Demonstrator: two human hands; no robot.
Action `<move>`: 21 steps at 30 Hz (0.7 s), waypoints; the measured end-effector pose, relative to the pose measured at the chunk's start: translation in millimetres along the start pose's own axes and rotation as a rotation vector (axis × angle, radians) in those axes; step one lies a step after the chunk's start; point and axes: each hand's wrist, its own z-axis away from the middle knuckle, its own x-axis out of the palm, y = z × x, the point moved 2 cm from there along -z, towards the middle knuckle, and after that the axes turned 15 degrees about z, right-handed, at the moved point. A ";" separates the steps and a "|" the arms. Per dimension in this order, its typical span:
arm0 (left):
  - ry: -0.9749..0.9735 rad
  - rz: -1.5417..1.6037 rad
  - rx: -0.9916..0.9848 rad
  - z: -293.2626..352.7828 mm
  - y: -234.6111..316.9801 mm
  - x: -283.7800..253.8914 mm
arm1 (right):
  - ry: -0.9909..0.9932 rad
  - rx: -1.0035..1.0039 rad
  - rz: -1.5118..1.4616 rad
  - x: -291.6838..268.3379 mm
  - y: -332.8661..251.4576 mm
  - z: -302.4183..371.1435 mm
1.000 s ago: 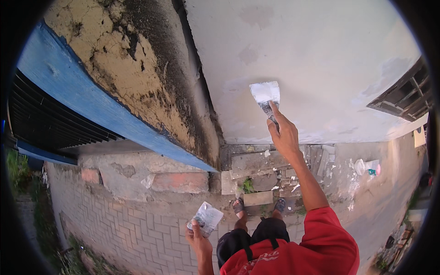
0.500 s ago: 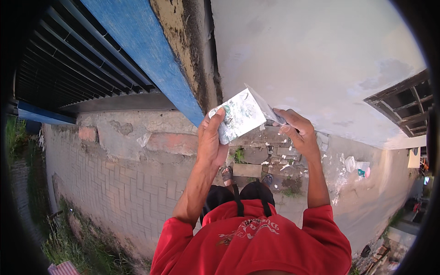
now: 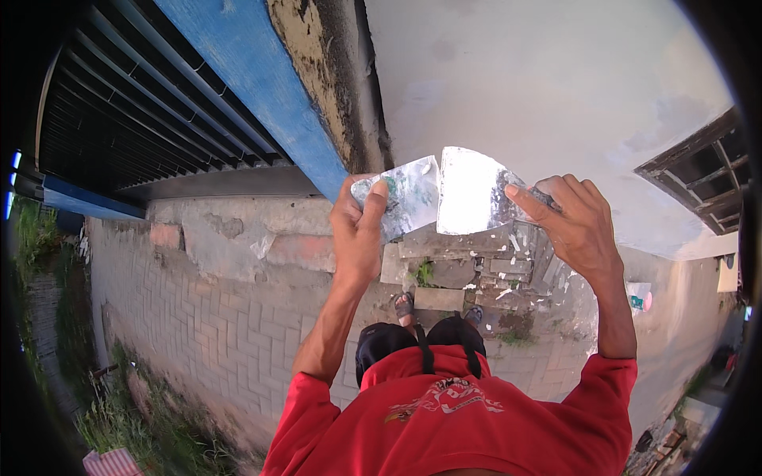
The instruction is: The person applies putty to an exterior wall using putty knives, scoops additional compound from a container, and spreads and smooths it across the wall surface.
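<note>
Wall of pale, patchy plaster point(image 3: 540, 95) stands before a person in red point(image 3: 476, 428), whose left hand point(image 3: 357, 234) pinches a thin, flat, smeared plate point(image 3: 409, 202) while the right hand point(image 3: 583, 226) grips a flared metal scraper point(image 3: 492, 194) just beside the plate's edge.

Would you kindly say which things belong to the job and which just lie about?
Belonging to the job:
- wide-bladed scraper, in the right hand
- flat plate, in the left hand

Apparently just lying about:
- pale scraps
- pale slab
- pink striped item

The scraper point(image 3: 476, 193) (bright-bladed) is beside a smudged plate point(image 3: 409, 198).
</note>
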 end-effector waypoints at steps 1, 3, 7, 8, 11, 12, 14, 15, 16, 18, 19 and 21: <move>-0.011 -0.001 0.007 1.1 5.6 2.8 | -0.007 -0.143 0.147 -10.0 -5.3 -8.4; -0.035 -0.121 -0.002 7.0 24.6 6.7 | -0.063 -0.189 0.200 -26.5 -16.2 -17.3; 0.031 -0.098 0.077 2.7 7.4 -10.9 | -0.314 -0.174 0.385 -13.9 -3.3 -20.4; 0.071 -0.077 0.068 6.7 10.5 -18.4 | -0.351 -0.171 0.383 -13.6 6.7 -19.9; 0.137 -0.086 0.091 13.1 19.2 -30.1 | -0.212 0.024 0.387 7.0 36.5 -24.4; 0.172 -0.083 0.090 15.4 11.9 -40.3 | -0.140 0.110 0.334 6.6 43.3 -41.2; 0.182 -0.064 0.068 20.8 -6.2 -49.5 | -0.052 0.211 0.295 4.4 53.6 -79.8; 0.187 -0.052 0.044 24.0 -12.2 -51.8 | 0.032 0.199 0.294 5.7 58.2 -101.8; 0.191 -0.059 -0.002 27.2 -17.9 -53.6 | 0.112 0.189 0.297 9.1 63.8 -123.5; 0.209 -0.031 -0.032 35.2 -36.3 -68.0 | 0.209 0.153 0.413 21.7 72.5 -170.0; 0.228 -0.010 -0.061 38.7 -43.9 -75.1 | 0.206 0.151 0.417 26.4 75.7 -189.3; 0.227 -0.063 -0.060 43.2 -52.5 -84.1 | 0.281 0.102 0.585 36.0 81.9 -217.6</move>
